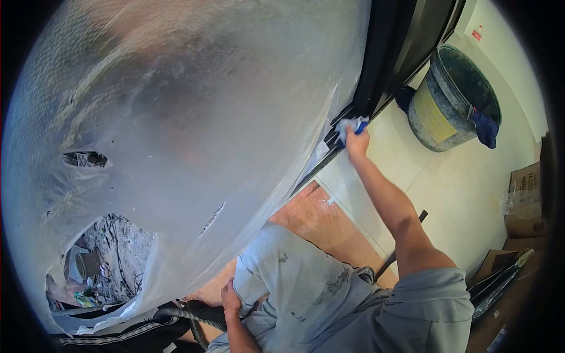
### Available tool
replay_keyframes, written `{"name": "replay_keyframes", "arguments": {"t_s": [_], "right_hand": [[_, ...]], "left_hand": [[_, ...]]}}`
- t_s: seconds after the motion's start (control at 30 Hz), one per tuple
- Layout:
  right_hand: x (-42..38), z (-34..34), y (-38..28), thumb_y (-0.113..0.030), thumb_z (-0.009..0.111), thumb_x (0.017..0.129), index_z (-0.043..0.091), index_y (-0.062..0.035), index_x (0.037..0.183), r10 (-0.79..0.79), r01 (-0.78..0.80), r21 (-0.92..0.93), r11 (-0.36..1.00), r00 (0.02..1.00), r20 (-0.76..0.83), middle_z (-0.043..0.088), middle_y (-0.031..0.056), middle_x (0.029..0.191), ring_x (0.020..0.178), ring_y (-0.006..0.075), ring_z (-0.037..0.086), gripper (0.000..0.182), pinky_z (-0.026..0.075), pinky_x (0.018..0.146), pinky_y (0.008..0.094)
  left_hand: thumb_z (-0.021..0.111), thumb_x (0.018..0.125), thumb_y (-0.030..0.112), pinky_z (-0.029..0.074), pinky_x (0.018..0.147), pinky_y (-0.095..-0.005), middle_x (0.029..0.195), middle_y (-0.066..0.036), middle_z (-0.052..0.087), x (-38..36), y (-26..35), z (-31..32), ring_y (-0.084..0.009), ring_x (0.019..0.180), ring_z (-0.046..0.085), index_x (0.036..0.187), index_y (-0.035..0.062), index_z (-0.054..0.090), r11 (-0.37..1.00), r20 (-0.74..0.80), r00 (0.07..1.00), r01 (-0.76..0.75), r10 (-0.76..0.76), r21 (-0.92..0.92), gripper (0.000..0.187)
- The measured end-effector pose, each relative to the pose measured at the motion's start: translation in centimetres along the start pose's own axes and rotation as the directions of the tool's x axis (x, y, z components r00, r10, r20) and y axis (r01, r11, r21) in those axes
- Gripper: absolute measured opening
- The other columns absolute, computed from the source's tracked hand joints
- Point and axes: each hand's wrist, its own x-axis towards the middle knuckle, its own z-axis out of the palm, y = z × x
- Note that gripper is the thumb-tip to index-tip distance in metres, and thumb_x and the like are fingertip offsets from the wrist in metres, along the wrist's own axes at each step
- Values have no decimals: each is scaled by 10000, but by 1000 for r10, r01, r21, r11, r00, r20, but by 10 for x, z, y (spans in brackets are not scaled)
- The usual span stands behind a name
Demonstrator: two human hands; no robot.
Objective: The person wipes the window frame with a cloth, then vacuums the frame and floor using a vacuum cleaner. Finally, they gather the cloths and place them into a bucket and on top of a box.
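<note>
My right hand (357,142) reaches forward, its fingers closed around a crumpled white and blue cloth (348,128). The cloth touches the bottom corner of a black door frame (332,138), where the upright meets the floor track. Low in the view, my left hand (231,297) rests against my grey trouser leg (259,265) and holds nothing that I can see; its fingers are partly hidden. A cloudy plastic sheet (235,147), torn in places, hangs close on the left, along the track.
A dirty bucket (435,112) with dark cloths over its rim stands on pale tiles (447,194). Brown board (321,215) covers floor beside my knee. Cardboard boxes (524,200) sit at right. A black ribbed hose (200,312) lies bottom left. Rubble (120,253) shows through a tear.
</note>
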Motion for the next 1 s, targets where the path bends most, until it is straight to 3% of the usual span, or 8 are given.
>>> {"name": "replay_keyframes", "arguments": {"t_s": [0.1, 0.23, 0.37, 0.5, 0.6, 0.7, 0.83, 1.0], "right_hand": [[-85, -39, 5, -182, 720, 857, 660, 27, 1055, -58, -4, 179, 984, 938, 342, 728, 142, 966, 855, 221, 690, 294, 539, 799, 365], [-173, -67, -30, -218, 758, 825, 682, 37, 1011, -119, 132, 55, 990, 542, 832, 722, 165, 869, 801, 226, 698, 324, 545, 761, 360], [-146, -18, -17, -263, 778, 780, 707, 32, 899, -1, 223, -158, 962, 581, 814, 718, 209, 839, 780, 285, 715, 326, 557, 732, 404], [-40, 8, -13, -186, 717, 797, 678, 19, 956, -159, 293, -385, 875, 925, 344, 710, 241, 932, 855, 395, 700, 263, 558, 798, 458], [10, -24, -28, -201, 711, 821, 645, 13, 1052, -161, 142, -392, 909, 987, -15, 701, 250, 988, 922, 410, 685, 322, 540, 845, 469], [-18, -58, -60, -217, 726, 817, 610, 38, 1122, -266, 275, -141, 951, 961, 75, 703, 248, 978, 910, 384, 693, 414, 528, 873, 468], [-106, -54, -63, -114, 728, 832, 618, 27, 1060, 64, -180, 167, 969, 842, 536, 650, 107, 798, 568, 204, 654, 290, 512, 352, 304], [-199, -4, -45, -116, 714, 834, 657, 24, 1006, 373, -517, -18, 856, 592, 715, 677, 143, 797, 618, 244, 684, 229, 541, 439, 351]], "left_hand": [[386, 1003, 204, 428, 1024, -423, 1244, -265, 612, 5, -4, 3, -400, 1178, 562, 1326, 68, 584, 996, 21, 997, -69, 67, 61, 403], [397, 994, 184, 432, 1025, -422, 1237, -266, 611, 6, -6, 1, -404, 1168, 566, 1340, 78, 570, 990, 40, 996, -85, 81, 109, 401], [389, 999, 191, 434, 1025, -430, 1244, -266, 604, 8, -8, 4, -411, 1171, 563, 1354, 91, 558, 992, 30, 998, -61, 58, 115, 406], [364, 1013, 236, 432, 1022, -443, 1253, -265, 601, 0, -9, 5, -423, 1179, 555, 1358, 94, 556, 993, 2, 999, -54, 54, 106, 420], [353, 1019, 304, 424, 1019, -449, 1246, -276, 605, -2, 7, -1, -430, 1186, 551, 1323, 78, 586, 1000, -8, 1000, -8, 7, -21, 445], [359, 1016, 367, 417, 1015, -448, 1229, -290, 612, 0, 5, 0, -431, 1187, 551, 1269, 56, 625, 987, 1, 999, 46, -46, -154, 480], [370, 1012, 399, 415, 1005, -445, 1214, -298, 619, -5, 21, -8, -427, 1184, 553, 1230, 38, 648, 980, 7, 998, 64, -64, -189, 505], [383, 1010, 397, 412, 997, -451, 1190, -320, 619, -2, 2, 5, -443, 1162, 560, 1215, 32, 662, 996, -95, 995, -46, 39, -78, 502]]}}
